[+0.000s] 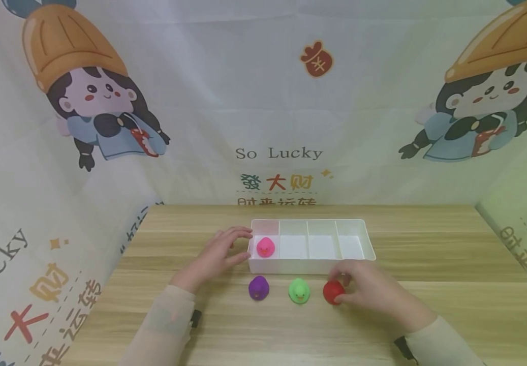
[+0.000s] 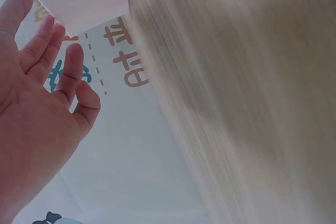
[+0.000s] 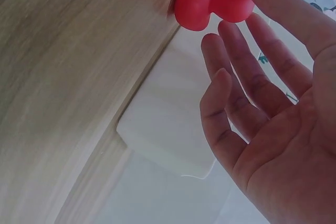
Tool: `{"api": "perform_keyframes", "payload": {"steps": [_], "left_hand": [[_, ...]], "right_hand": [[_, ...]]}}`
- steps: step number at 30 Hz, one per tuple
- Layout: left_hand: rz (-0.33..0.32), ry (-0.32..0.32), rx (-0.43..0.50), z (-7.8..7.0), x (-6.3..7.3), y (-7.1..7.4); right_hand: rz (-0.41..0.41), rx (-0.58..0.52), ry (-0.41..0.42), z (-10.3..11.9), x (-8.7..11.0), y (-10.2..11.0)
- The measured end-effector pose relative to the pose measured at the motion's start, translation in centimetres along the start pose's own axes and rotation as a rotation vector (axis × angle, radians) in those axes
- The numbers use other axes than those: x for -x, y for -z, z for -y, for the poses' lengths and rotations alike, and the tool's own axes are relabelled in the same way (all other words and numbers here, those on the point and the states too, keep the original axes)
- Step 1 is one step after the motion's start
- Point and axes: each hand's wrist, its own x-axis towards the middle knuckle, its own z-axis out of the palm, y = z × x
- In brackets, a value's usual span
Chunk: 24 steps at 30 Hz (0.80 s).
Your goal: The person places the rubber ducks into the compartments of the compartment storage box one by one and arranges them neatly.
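The red duck sits on the near side of the white tray, toward its right end — the right hand nearer, pinching it — while the left hand spreads loosely by the left end.

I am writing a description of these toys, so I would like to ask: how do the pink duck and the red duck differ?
The pink duck is bright pink; the red duck is red. The pink duck sits in the leftmost compartment of the white tray, while the red duck is outside, in front of it. No hand touches the pink duck; the right hand grips the red duck. Both are toy ducks.
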Motion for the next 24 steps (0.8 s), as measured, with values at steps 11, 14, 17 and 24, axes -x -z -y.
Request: {"api": "perform_keyframes", "payload": {"steps": [11, 14, 17, 24], "left_hand": [[0.004, -0.003, 0.012, 0.11, -0.03, -0.05], [0.005, 0.001, 0.009, 0.10, -0.01, -0.04], [0.007, 0.007, 0.009, 0.06, 0.02, -0.02], [0.014, 0.015, 0.015, -0.12, 0.04, 0.10]], "right_hand": [[0.001, -0.038, 0.032, -0.27, -0.01, -0.34], [0.001, -0.045, 0.041, -0.32, -0.02, -0.44], [0.000, -0.054, 0.048, -0.42, -0.04, -0.61], [-0.017, -0.028, 0.059, -0.54, -0.06, -0.91]]}}
